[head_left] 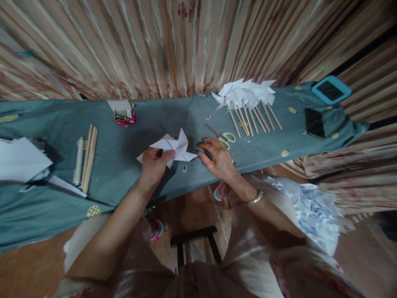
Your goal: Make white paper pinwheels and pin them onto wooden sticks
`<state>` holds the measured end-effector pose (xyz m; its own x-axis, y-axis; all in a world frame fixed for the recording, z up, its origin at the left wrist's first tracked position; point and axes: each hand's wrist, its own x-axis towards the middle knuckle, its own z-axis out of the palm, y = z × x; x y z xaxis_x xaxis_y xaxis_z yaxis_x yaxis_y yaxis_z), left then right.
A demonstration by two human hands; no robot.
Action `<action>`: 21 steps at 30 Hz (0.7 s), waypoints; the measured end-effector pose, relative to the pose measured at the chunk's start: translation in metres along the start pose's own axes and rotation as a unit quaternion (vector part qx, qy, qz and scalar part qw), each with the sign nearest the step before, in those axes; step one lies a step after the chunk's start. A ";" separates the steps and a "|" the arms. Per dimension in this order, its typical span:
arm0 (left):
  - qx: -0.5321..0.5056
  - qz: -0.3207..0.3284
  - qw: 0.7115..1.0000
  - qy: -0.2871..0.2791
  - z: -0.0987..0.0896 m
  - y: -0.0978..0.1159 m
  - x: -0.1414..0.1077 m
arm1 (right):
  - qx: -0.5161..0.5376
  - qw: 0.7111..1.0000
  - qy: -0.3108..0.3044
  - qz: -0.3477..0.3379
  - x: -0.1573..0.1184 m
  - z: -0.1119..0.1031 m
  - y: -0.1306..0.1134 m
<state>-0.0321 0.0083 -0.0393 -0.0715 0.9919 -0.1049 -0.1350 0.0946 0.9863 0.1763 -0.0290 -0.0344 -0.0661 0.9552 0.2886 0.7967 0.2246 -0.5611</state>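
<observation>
A white paper pinwheel is pinched between the thumb and fingers of my left hand, just above the cloth. Its folded blades point outward in several directions. My right hand is just right of the pinwheel, fingers apart and bent, with nothing seen in them. The tip of one blade comes close to its fingertips; whether they touch I cannot tell. Beyond the right hand lie scissors with light green handles. A pale corner of something flat shows behind my left hand, mostly hidden.
Finished pinwheels on wooden sticks lie at the back right. An open red box holds small metal pieces. Loose sticks and white paper sheets lie left. A phone and blue-framed device sit far right.
</observation>
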 end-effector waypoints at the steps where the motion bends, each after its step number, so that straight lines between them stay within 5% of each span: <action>1: -0.002 0.001 1.000 0.002 0.000 0.000 0.000 | -0.014 1.000 0.000 0.002 -0.001 -0.001 -0.003; 12: -0.020 -0.022 0.999 -0.018 0.003 0.006 -0.005 | -0.096 0.989 -0.091 -0.061 -0.006 0.002 -0.005; 21: -0.060 -0.020 0.998 -0.011 0.003 0.009 -0.005 | 0.011 0.999 -0.014 -0.037 -0.003 -0.013 -0.003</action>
<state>-0.0301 0.0046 -0.0299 -0.0420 0.9894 -0.1389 -0.2544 0.1238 0.9591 0.1814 -0.0354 -0.0238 -0.1412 0.9411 0.3073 0.7760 0.2979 -0.5559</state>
